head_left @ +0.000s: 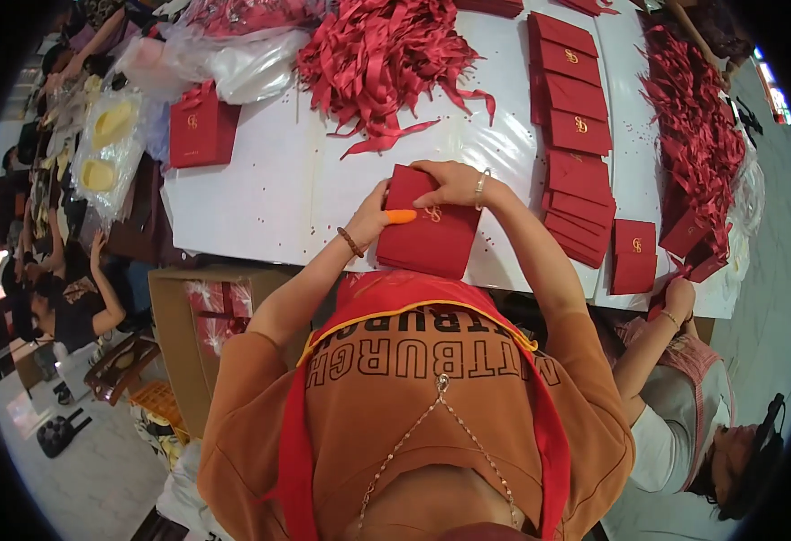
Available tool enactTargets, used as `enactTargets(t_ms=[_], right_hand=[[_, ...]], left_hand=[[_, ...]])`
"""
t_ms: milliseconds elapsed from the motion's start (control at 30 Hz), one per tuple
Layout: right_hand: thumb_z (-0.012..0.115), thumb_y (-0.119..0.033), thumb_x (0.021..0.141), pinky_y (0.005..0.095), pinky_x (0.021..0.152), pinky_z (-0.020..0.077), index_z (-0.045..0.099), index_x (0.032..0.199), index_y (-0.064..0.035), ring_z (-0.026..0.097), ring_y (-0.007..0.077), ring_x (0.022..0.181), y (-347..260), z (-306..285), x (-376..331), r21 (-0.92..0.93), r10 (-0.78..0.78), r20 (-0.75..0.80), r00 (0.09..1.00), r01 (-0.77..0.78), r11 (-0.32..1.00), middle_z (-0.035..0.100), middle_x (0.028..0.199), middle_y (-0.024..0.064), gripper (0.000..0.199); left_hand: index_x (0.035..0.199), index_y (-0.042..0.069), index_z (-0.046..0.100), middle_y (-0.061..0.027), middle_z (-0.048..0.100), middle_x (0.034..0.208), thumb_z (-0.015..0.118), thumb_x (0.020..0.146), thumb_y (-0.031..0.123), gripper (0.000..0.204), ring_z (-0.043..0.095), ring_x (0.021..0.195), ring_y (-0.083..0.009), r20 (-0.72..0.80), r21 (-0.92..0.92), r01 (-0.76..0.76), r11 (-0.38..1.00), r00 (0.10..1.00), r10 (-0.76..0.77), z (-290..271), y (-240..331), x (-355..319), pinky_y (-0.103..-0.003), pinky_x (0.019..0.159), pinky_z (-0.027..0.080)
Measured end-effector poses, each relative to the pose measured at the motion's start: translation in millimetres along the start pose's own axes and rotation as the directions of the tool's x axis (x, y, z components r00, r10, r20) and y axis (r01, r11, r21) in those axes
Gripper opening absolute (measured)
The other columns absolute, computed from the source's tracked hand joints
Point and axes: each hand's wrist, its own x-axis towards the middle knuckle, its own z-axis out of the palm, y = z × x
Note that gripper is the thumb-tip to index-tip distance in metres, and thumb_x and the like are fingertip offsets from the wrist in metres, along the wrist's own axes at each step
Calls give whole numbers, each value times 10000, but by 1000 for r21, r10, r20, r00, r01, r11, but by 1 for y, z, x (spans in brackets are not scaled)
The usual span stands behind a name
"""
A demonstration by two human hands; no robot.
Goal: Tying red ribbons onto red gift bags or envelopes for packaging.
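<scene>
While you read these lines, keep to your own hands at the near edge of the tabletop.
Left hand (379,215): your fingers are closed on the left edge of the red envelope stack (430,233); an orange finger cot sits on one fingertip.
Right hand (454,183): curled over the stack's top edge, gripping it.
Red envelope stack: tilted, at the near edge of the white tabletop (260,194), centre.
Ribbon pile (382,59): far edge, well apart from your hands.
Envelope row (574,135): overlapping, toward the right edge.
Co-worker's hand (678,298): near right corner, closure cannot be told.
</scene>
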Motion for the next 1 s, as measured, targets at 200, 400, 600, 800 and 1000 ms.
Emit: enactTargets(t_ms=[200, 400, 600, 800, 1000], right_hand=[[665, -581, 590, 350, 825, 423, 467, 1191, -93, 528, 276, 991, 19, 13, 18, -275, 142, -23, 990, -142, 951, 537, 1077, 139, 799], [651, -624, 547, 362, 846, 414, 492, 1180, -158, 506, 277, 1023, 15, 18, 28, -421, 152, -82, 985, -173, 890, 502, 1086, 110, 802], [638, -616, 570, 358, 838, 412, 485, 1188, -178, 507, 284, 1014, 9, 23, 24, -435, 85, -68, 994, -106, 894, 500, 1091, 122, 773], [622, -606, 603, 358, 818, 421, 478, 1185, -175, 518, 278, 995, 15, 25, 15, -489, 84, -90, 992, -117, 864, 504, 1072, 113, 738], [632, -584, 606, 361, 812, 426, 466, 1189, -191, 514, 303, 989, 30, 23, 12, -432, -16, -167, 986, -58, 900, 495, 1075, 125, 722]], left_hand=[[1103, -1, 482, -132, 567, 1007, 561, 816, 178, 347, 566, 897, -203, -322, 587, 226, 778, 946, -33, -14, -3, -4, -304, 743, 452], [1024, 89, 567, -112, 576, 923, 510, 802, 197, 254, 568, 830, -260, 31, 901, -297, 317, 771, 636, -33, 28, 82, -349, 700, 449], [937, 105, 566, -94, 586, 884, 512, 798, 252, 209, 564, 817, -293, 95, 994, -110, 5, 877, 472, -11, 30, 135, -407, 656, 455], [837, 77, 590, -102, 608, 812, 512, 806, 142, 106, 591, 771, -264, 213, 946, -304, 113, 844, 493, -19, 44, 111, -344, 681, 460], [815, 22, 549, -151, 602, 921, 518, 837, 86, 75, 591, 807, -187, -14, -20, -596, 802, 803, 596, -59, 139, 9, -281, 717, 459]])
